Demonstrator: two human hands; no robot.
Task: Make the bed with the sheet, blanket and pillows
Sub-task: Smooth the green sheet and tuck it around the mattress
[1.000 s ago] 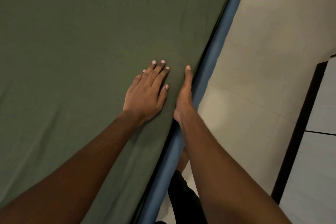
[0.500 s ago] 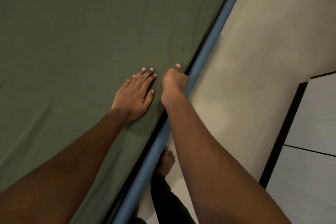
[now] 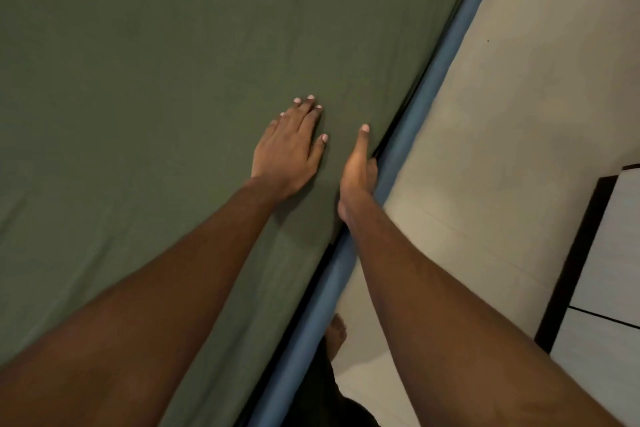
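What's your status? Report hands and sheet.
Left hand flat on green sheet. Right hand at sheet edge beside blue frame, grip unseen. No blanket or pillows in view.

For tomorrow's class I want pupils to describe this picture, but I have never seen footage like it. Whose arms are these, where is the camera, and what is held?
No machine here: a person wears a wide-angle camera on the head, so you look down along their own bare arms. The left hand lies flat, fingers straight, on a dark green sheet spread flat. The right hand is at the sheet's side: thumb on top, fingers dipping out of sight beside the bed's blue edge, so a grip cannot be confirmed. Beyond it are pale floor and a bare foot.
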